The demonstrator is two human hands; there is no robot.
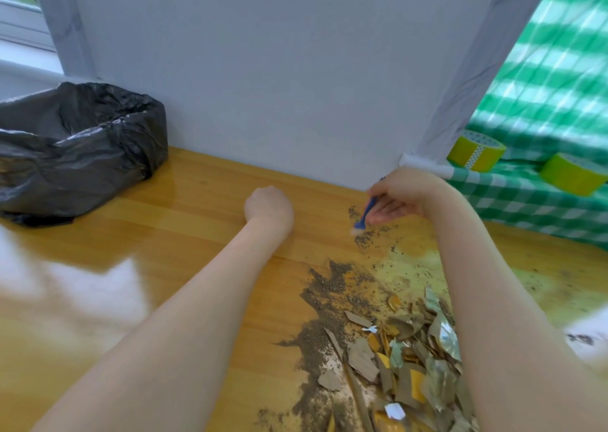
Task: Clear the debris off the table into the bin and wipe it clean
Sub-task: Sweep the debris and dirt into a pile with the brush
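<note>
Scraps of paper [404, 366], brown, yellow and silvery, lie heaped nearest of all, at the near right of the wooden table [204, 201], partly hidden under the person's right forearm; a wide smear of dark grit [324, 326] spreads along the heap's left side and trails away towards the far edge, thinning into scattered specks.

At the far end of that trail the right hand [404, 194] pinches a blue-handled brush [363, 216] between thumb and curled fingers; the handle slants down and to the left, and the pale bristles touch the tabletop among the grit.

To its left, apart from the dirt, the left hand [269, 206] rests on bare wood with its back upward; its fingers are tucked under into a fist, and nothing shows inside it.

At the table's far left corner sits the bin [75, 145], lined with a crumpled black bag, its mouth open, well apart from the debris and from both hands.

Behind the table stands a plain white board [263, 69]; to its right hangs a green checked cloth [543, 102], and two rolls of yellow-green tape [473, 153] lie on the cloth where it runs flat; a window [19, 10] shows at the far upper left.
</note>
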